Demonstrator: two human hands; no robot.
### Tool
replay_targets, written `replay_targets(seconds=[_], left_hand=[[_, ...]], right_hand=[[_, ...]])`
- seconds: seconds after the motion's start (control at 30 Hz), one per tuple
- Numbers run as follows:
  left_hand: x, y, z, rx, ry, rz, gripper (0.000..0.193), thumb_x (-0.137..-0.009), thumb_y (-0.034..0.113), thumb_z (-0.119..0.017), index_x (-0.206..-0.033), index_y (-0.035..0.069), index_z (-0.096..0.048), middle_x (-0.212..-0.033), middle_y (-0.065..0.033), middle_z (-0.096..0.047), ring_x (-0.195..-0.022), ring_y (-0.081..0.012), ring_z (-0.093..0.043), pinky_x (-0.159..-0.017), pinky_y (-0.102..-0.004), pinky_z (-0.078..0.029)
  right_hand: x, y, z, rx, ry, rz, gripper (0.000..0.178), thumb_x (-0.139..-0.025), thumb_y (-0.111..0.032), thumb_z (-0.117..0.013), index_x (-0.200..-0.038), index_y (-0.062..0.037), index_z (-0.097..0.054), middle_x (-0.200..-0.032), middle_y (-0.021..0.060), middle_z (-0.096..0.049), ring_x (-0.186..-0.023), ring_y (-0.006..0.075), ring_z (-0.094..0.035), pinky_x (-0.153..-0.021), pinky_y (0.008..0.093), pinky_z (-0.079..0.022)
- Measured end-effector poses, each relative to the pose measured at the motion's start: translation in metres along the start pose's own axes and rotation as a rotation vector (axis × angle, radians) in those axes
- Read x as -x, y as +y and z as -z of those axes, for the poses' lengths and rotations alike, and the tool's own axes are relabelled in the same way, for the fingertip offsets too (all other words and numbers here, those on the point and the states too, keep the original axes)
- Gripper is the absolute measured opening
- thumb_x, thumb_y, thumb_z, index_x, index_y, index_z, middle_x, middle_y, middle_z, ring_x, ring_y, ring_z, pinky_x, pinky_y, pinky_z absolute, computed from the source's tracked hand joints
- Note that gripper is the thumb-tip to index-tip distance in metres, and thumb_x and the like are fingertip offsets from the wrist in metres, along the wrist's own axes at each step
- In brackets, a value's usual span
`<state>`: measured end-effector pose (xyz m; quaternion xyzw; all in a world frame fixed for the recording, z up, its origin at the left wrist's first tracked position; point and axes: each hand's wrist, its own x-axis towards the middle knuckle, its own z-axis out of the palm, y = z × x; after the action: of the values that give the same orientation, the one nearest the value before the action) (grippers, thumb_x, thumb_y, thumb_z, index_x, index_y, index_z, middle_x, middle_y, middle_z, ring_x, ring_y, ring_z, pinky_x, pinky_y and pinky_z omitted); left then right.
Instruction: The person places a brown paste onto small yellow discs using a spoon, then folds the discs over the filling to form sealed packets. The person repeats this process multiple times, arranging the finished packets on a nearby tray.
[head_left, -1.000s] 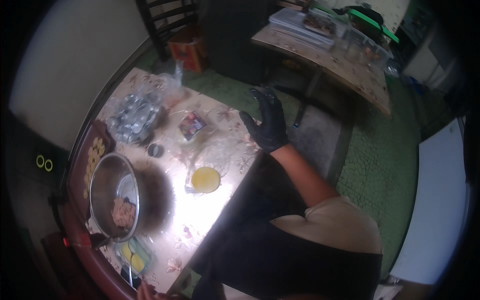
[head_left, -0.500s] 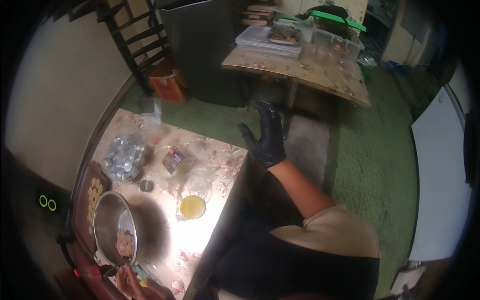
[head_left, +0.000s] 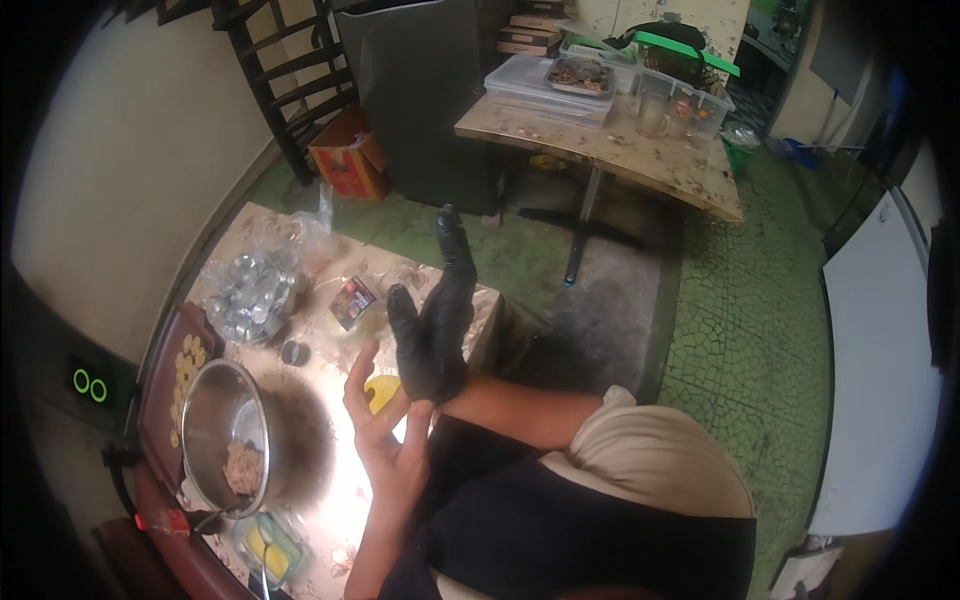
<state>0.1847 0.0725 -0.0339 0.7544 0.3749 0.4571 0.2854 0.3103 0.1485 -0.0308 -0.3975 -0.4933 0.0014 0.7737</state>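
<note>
A black glove (head_left: 440, 330) covers my right hand (head_left: 432, 300), which is raised past the table's near right edge. Its fingers stretch out with the thumb apart, and nothing is in them. My bare left hand (head_left: 388, 430) is at the glove's wrist end, its fingers spread and its thumb against the cuff. Behind them a yellow round thing (head_left: 382, 392) is partly hidden. To the left, a steel bowl (head_left: 195, 425) holds a pale pink minced mass (head_left: 243, 467). A small tub with yellow contents (head_left: 268, 552) and a spoon-like utensil stands below the bowl.
A brown tray (head_left: 160, 400) with small pale rounds lies along the table's left side. Beyond the bowl are a bag of silvery cups (head_left: 250, 298), a small dark cup (head_left: 293, 353) and a labelled packet (head_left: 352, 303). A second table (head_left: 560, 138) carries plastic boxes.
My left hand has come up from beside the bowl to the right glove's cuff. The gloved hand has moved left and closer to me. The small tub is now uncovered to view.
</note>
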Motion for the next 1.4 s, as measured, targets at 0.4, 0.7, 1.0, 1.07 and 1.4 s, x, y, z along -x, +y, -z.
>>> replay_targets(seconds=[0.4,0.7,1.0,1.07,1.4], left_hand=[[0.037,0.017,0.016,0.209,0.346,-0.033,0.024,-0.086,0.024,-0.084,-0.078,0.008,-0.069,-0.12,-0.007,-0.068,-0.115,-0.0304,-0.058,-0.103,-0.0423,-0.042],[0.289,-0.025,0.257,-1.005,1.269,0.584,0.067,-0.095,0.026,-0.076,-0.15,0.004,-0.044,-0.135,-0.0194,-0.059,-0.125,-0.029,-0.059,-0.109,-0.0434,-0.043],[0.367,-0.084,0.258,-0.852,0.802,1.017,0.136,-0.075,0.048,-0.094,-0.165,-0.003,-0.005,-0.151,-0.0386,-0.041,-0.141,-0.0448,-0.048,-0.115,-0.0449,-0.042],[0.362,-0.073,0.266,-0.75,0.783,1.164,0.138,-0.074,0.05,-0.093,-0.164,-0.006,-0.004,-0.151,-0.0399,-0.04,-0.136,-0.045,-0.052,-0.113,-0.0458,-0.044],[0.38,-0.071,0.327,-0.763,0.403,1.255,0.105,-0.081,0.048,-0.089,-0.159,0.0,-0.038,-0.131,-0.0247,-0.062,-0.115,-0.0283,-0.066,-0.092,-0.0359,-0.056]], right_hand=[[-0.012,0.061,0.031,0.204,-0.154,0.376,0.07,-0.101,-0.014,-0.066,-0.156,0.0085,-0.029,-0.156,0.0249,-0.039,-0.145,0.0375,-0.04,-0.121,0.046,-0.032],[-0.036,0.105,0.056,0.112,-0.055,0.457,0.06,-0.104,-0.025,-0.065,-0.15,0.0064,-0.041,-0.144,0.0233,-0.051,-0.133,0.0362,-0.053,-0.111,0.0455,-0.047],[-0.051,0.108,0.102,0.687,-0.152,0.85,0.046,-0.098,-0.025,-0.074,-0.125,0.0038,-0.052,-0.126,0.0239,-0.055,-0.113,0.0345,-0.061,-0.093,0.0475,-0.054],[-0.051,0.102,0.103,0.483,-0.219,0.752,0.041,-0.103,-0.026,-0.067,-0.131,-0.0001,-0.05,-0.132,0.0254,-0.05,-0.119,0.0347,-0.057,-0.093,0.0466,-0.053],[-0.052,0.096,0.105,0.681,-0.187,0.789,0.039,-0.095,-0.012,-0.074,-0.123,0.0039,-0.052,-0.114,0.0198,-0.06,-0.1,0.0284,-0.064,-0.084,0.0414,-0.059]])
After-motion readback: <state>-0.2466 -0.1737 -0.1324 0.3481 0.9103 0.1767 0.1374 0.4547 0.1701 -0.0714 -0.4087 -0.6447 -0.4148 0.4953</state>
